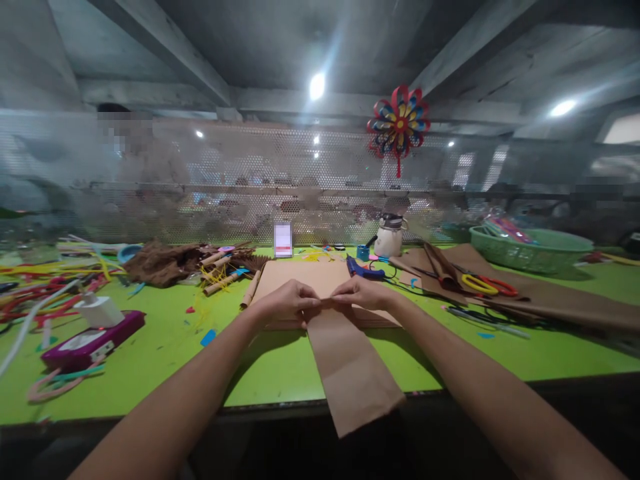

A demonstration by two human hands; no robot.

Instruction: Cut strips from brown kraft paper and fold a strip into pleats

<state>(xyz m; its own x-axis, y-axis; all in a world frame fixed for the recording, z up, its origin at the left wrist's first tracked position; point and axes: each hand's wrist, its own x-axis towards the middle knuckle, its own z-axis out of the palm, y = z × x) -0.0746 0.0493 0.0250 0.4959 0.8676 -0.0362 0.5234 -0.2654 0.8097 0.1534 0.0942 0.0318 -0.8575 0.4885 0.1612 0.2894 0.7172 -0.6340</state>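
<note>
A strip of brown kraft paper hangs from between my hands, its near end reaching past the table's front edge. My left hand pinches the left side of its far end, thumb and fingers closed. On the right side of that same end, my right hand pinches the paper too. The far end looks folded or rolled narrow between the fingertips. Beneath and behind the hands lies a flat tan board or stack of sheets. A blue glue gun rests just beyond my right hand.
Brown paper covers the right side, bearing yellow-handled scissors. Behind it stands a green basket. A purple power strip and tangled coloured strips lie left. A phone stands upright at the back. A person is behind the mesh.
</note>
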